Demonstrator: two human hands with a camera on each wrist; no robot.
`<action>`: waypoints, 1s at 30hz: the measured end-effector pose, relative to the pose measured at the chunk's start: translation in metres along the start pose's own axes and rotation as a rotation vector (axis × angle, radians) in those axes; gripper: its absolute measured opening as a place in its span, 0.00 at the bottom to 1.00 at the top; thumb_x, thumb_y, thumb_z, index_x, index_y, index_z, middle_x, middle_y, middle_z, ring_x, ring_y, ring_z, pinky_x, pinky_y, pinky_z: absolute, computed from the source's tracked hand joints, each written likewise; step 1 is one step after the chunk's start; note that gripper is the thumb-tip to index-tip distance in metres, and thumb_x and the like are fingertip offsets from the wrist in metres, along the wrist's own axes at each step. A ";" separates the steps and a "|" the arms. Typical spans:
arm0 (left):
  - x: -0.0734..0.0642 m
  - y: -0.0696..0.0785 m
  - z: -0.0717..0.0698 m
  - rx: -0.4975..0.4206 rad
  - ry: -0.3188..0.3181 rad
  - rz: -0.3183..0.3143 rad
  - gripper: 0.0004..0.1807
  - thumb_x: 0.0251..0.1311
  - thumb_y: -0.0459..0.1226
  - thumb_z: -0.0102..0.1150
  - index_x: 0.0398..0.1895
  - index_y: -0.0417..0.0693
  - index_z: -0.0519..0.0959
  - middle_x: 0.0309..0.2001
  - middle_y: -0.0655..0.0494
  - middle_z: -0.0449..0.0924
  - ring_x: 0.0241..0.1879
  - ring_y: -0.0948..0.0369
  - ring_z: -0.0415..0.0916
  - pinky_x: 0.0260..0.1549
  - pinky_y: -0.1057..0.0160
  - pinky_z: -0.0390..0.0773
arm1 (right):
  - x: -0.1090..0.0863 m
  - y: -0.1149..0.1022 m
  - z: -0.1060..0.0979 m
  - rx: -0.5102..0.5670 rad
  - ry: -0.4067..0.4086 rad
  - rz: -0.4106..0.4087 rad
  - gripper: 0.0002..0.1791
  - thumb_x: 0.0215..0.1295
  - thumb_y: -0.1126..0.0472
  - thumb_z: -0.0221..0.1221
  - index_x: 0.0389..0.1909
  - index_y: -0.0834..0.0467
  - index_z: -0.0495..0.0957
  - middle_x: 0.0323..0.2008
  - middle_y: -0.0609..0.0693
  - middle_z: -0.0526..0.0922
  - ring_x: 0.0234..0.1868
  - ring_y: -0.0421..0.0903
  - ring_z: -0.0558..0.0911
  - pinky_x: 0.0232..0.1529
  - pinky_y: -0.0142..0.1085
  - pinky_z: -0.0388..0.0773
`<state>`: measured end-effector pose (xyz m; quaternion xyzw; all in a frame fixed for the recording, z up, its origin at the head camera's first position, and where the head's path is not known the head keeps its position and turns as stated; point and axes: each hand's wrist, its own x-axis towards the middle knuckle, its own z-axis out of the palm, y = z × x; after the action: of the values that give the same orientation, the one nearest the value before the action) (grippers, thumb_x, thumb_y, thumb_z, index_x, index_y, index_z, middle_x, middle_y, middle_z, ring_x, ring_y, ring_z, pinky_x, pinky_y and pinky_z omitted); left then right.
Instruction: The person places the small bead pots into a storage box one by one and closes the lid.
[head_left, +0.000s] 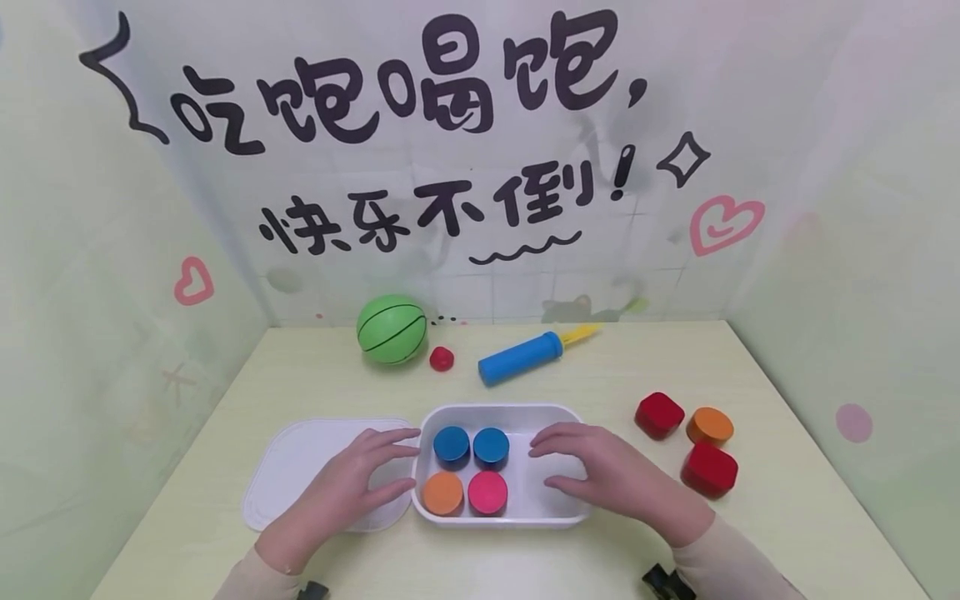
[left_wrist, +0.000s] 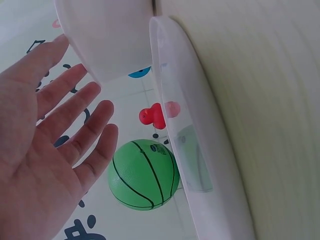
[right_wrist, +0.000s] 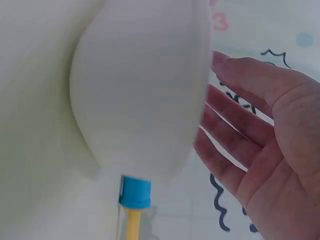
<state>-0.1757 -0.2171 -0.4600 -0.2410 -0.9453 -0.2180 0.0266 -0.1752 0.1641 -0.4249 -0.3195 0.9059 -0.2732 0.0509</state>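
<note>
A white oval-cornered tub [head_left: 540, 523] stands in the middle of the table. In its left part sit two blue round pieces [head_left: 452, 447], an orange round piece [head_left: 443, 493] and a pink round piece [head_left: 488, 493]. My left hand [head_left: 367, 467] is at the tub's left end, fingers spread and fingertips right by the rim, nothing held. At the right end my right hand [head_left: 600, 467] reaches over the rim with loosely bent fingers and holds nothing. Beneath the left hand lies a flat white lid [head_left: 300, 454], seen edge-on in the left wrist view.
Two red blocks [head_left: 709, 469] and an orange round piece [head_left: 709, 426] lie to the right. Behind the tub are a green ball [head_left: 392, 329], a small red piece [head_left: 442, 359] and a blue hand pump [head_left: 521, 358] with a yellow end. Printed cloth walls enclose the table.
</note>
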 end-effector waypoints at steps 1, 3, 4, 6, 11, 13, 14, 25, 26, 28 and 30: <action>0.000 0.000 0.000 -0.001 -0.001 0.000 0.22 0.61 0.51 0.73 0.58 0.62 0.85 0.70 0.64 0.76 0.68 0.55 0.74 0.61 0.46 0.82 | -0.004 0.003 -0.003 -0.004 0.019 0.003 0.23 0.59 0.56 0.75 0.56 0.46 0.85 0.56 0.41 0.85 0.58 0.44 0.84 0.55 0.41 0.87; 0.000 0.000 0.001 -0.004 -0.009 -0.007 0.22 0.61 0.51 0.72 0.59 0.63 0.85 0.70 0.64 0.76 0.68 0.56 0.74 0.61 0.47 0.82 | -0.011 0.008 -0.008 -0.015 0.055 0.010 0.23 0.59 0.57 0.75 0.56 0.45 0.85 0.55 0.39 0.85 0.58 0.44 0.84 0.55 0.40 0.87; 0.000 0.000 0.001 -0.003 -0.012 -0.011 0.22 0.61 0.51 0.72 0.59 0.63 0.85 0.70 0.64 0.76 0.67 0.56 0.74 0.61 0.47 0.82 | -0.014 0.011 -0.010 -0.018 0.070 0.006 0.23 0.59 0.57 0.75 0.55 0.45 0.85 0.55 0.40 0.85 0.57 0.45 0.84 0.55 0.40 0.87; 0.001 0.000 0.001 0.000 -0.016 -0.018 0.23 0.61 0.51 0.72 0.59 0.63 0.84 0.70 0.64 0.75 0.68 0.56 0.74 0.61 0.47 0.82 | -0.020 0.016 -0.013 -0.029 0.100 -0.011 0.22 0.59 0.58 0.75 0.55 0.46 0.85 0.54 0.41 0.86 0.57 0.46 0.85 0.54 0.41 0.87; 0.001 0.000 0.000 0.001 -0.008 -0.014 0.23 0.60 0.51 0.73 0.59 0.63 0.85 0.70 0.64 0.76 0.68 0.55 0.74 0.61 0.47 0.82 | -0.036 0.028 -0.019 -0.056 0.143 0.000 0.21 0.58 0.59 0.76 0.53 0.47 0.86 0.53 0.40 0.86 0.55 0.46 0.85 0.52 0.40 0.88; 0.001 0.000 0.000 -0.001 -0.004 -0.007 0.23 0.60 0.51 0.73 0.58 0.62 0.85 0.70 0.63 0.76 0.67 0.55 0.74 0.60 0.47 0.82 | -0.043 0.034 -0.021 -0.066 0.160 0.015 0.22 0.57 0.59 0.76 0.53 0.47 0.86 0.53 0.39 0.86 0.55 0.45 0.85 0.51 0.38 0.88; 0.001 0.000 0.000 -0.001 -0.003 -0.004 0.22 0.60 0.51 0.73 0.58 0.62 0.85 0.70 0.63 0.76 0.67 0.56 0.74 0.60 0.47 0.83 | -0.047 0.037 -0.023 -0.075 0.169 0.017 0.22 0.56 0.60 0.76 0.53 0.47 0.86 0.53 0.39 0.86 0.54 0.45 0.85 0.51 0.38 0.88; 0.001 0.000 -0.001 0.007 -0.006 0.001 0.23 0.60 0.51 0.73 0.59 0.62 0.85 0.70 0.64 0.76 0.67 0.56 0.74 0.60 0.47 0.82 | -0.089 0.067 -0.040 -0.139 0.339 0.067 0.24 0.50 0.65 0.78 0.50 0.50 0.85 0.48 0.43 0.87 0.32 0.30 0.80 0.33 0.27 0.82; 0.001 0.000 -0.001 0.008 -0.006 -0.001 0.23 0.60 0.51 0.73 0.59 0.62 0.85 0.70 0.64 0.76 0.67 0.56 0.74 0.60 0.47 0.83 | -0.092 0.069 -0.041 -0.146 0.345 0.077 0.25 0.50 0.65 0.78 0.50 0.49 0.85 0.48 0.42 0.87 0.32 0.29 0.78 0.32 0.26 0.81; 0.001 0.000 -0.001 0.007 -0.010 -0.006 0.23 0.61 0.51 0.72 0.59 0.62 0.85 0.70 0.64 0.76 0.68 0.56 0.74 0.61 0.47 0.82 | -0.098 0.074 -0.045 -0.199 0.365 0.093 0.26 0.48 0.64 0.79 0.50 0.49 0.86 0.47 0.40 0.87 0.36 0.32 0.81 0.38 0.23 0.81; 0.001 0.000 -0.001 0.002 -0.016 -0.011 0.23 0.61 0.51 0.72 0.59 0.62 0.85 0.70 0.65 0.75 0.68 0.55 0.74 0.61 0.47 0.82 | -0.105 0.079 -0.048 -0.246 0.382 0.129 0.27 0.46 0.63 0.80 0.50 0.47 0.86 0.46 0.38 0.87 0.44 0.35 0.83 0.43 0.21 0.80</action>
<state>-0.1767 -0.2167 -0.4593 -0.2377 -0.9470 -0.2152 0.0183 -0.1486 0.3012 -0.4342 -0.2073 0.9440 -0.2127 -0.1436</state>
